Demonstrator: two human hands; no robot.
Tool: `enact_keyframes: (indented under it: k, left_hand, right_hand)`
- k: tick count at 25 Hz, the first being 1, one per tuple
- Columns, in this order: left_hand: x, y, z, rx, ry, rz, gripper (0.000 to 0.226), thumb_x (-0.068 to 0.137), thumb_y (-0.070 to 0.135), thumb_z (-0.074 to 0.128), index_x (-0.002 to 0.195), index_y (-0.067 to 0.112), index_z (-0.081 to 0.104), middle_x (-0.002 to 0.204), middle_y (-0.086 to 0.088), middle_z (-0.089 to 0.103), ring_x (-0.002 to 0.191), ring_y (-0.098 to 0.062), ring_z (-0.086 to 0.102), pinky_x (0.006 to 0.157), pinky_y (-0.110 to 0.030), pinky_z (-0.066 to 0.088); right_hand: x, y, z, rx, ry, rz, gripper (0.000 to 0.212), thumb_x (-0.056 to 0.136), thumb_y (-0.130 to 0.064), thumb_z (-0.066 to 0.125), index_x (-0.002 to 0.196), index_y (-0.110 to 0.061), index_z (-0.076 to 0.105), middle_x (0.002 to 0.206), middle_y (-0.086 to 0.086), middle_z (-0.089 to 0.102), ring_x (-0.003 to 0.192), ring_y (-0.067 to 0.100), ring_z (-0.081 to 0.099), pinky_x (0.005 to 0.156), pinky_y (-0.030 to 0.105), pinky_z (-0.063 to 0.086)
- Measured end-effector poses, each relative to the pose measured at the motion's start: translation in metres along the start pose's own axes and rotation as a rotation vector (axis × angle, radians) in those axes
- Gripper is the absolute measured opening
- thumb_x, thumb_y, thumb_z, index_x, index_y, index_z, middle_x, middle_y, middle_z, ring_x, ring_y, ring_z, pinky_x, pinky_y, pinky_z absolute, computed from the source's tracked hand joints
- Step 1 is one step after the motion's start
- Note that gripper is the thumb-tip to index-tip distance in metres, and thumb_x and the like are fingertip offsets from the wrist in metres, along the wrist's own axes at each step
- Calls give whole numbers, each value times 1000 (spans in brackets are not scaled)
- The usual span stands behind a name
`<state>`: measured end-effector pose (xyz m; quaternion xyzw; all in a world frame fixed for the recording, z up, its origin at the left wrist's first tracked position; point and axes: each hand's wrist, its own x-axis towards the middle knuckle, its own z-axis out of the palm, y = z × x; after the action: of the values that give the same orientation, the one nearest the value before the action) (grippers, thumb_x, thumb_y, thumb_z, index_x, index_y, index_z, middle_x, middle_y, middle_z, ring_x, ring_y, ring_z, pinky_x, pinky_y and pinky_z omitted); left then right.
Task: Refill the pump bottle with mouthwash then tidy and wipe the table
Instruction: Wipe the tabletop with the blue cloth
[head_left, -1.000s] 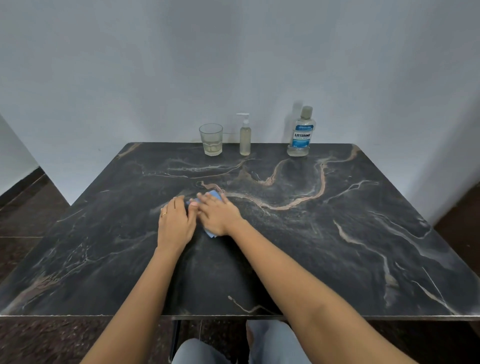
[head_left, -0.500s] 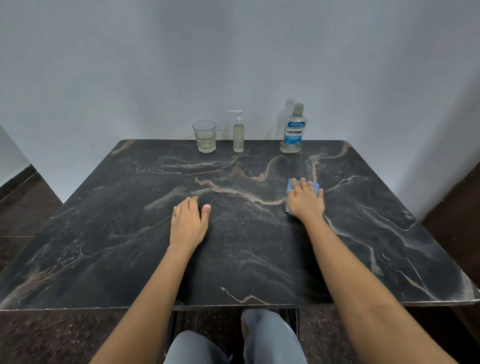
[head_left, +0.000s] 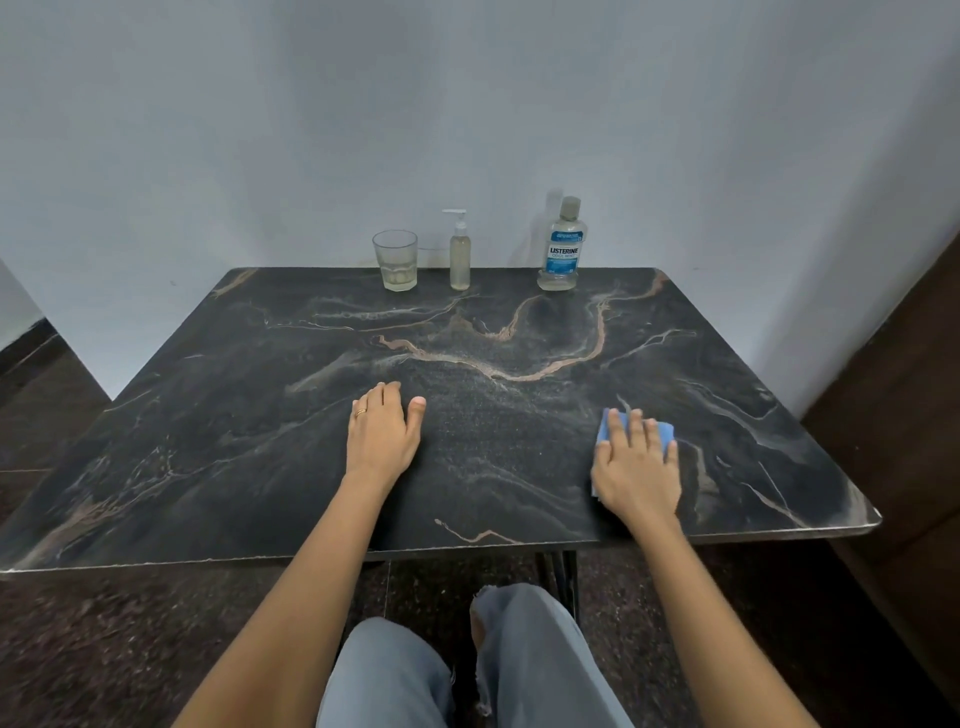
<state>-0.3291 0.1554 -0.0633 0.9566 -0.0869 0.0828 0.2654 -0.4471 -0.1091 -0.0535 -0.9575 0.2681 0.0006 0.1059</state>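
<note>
My right hand (head_left: 638, 470) presses flat on a blue cloth (head_left: 665, 432) near the front right of the dark marble table (head_left: 260, 415); most of the cloth is hidden under the palm. My left hand (head_left: 382, 434) lies flat on the table's middle, fingers together, holding nothing, with a ring on one finger. Along the back edge stand a pump bottle (head_left: 460, 254) with pale liquid and a capped Listerine mouthwash bottle (head_left: 562, 247), nearly empty.
A clear glass (head_left: 395, 260) with a little pale liquid stands left of the pump bottle. A white wall runs behind the table. Dark floor lies on both sides, and my knees (head_left: 467, 670) in grey trousers show below the front edge.
My right hand has slid the blue cloth from beside my left hand across to the right and then back toward the front edge. My left hand stays flat in the middle.
</note>
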Motion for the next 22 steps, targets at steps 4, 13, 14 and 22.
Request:
enact_keyframes:
  k: [4,13,14,22]
  left_hand:
    - [-10,0,-3,-6,12,-5,56,101,42,32,140,2,40,144,-17,43,137,-32,33,115,-46,23]
    - [-12,-22,-22,-12,62,-64,54,101,40,34,138,1,41,143,-17,44,137,-32,34,114,-46,25]
    - [-12,-25,-24,-14,67,-73,54,101,40,34,138,1,41,143,-17,44,137,-32,34,114,-47,25]
    - [-8,-51,-42,-30,97,-119,53,101,39,35,137,1,42,142,-17,45,136,-33,34,113,-46,27]
  right_hand:
    - [-44,-43,13,-14,-7,-209,55,101,-36,14,153,-26,-1,161,1,-5,149,18,-6,120,43,-4]
    - [-49,-148,39,-10,-70,-639,53,102,-35,16,153,-24,5,161,2,3,149,19,-3,120,42,-2]
    - [-40,-153,39,-19,-81,-681,53,103,-35,16,153,-24,7,161,2,4,149,19,-2,120,42,-2]
    - [22,-178,18,205,-55,-550,56,100,-28,34,151,-11,17,158,16,14,147,29,7,117,44,15]
